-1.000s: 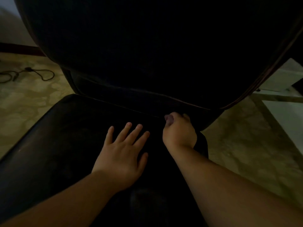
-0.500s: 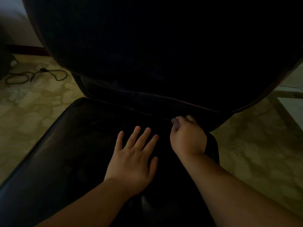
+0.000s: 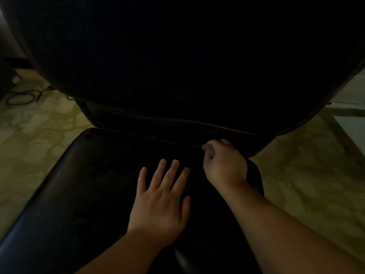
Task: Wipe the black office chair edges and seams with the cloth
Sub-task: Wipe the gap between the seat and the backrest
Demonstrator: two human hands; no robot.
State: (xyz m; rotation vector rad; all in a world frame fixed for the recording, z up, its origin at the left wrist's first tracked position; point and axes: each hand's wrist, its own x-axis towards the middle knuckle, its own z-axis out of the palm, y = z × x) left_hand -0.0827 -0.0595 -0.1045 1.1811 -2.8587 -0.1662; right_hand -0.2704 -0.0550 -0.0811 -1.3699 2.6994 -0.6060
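Note:
The black office chair fills the view: its seat (image 3: 79, 184) lies below me and its backrest (image 3: 177, 66) rises behind. My left hand (image 3: 160, 198) rests flat on the seat, palm down, fingers spread. My right hand (image 3: 225, 165) is closed into a fist at the seam (image 3: 158, 138) between seat and backrest, near the seat's back right corner. A small purplish-grey bit that looks like the cloth (image 3: 207, 150) pokes out by the thumb; the rest is hidden in the fist and the dark.
Patterned beige floor (image 3: 39, 135) surrounds the chair. A black cable (image 3: 21, 97) lies coiled on the floor at the left. A pale flat surface (image 3: 351, 123) sits at the right edge. The room is very dim.
The view has shifted a little, so the chair sits differently in frame. Both hands keep nearly the same places on the chair: left flat on the seat, right fisted at the seam.

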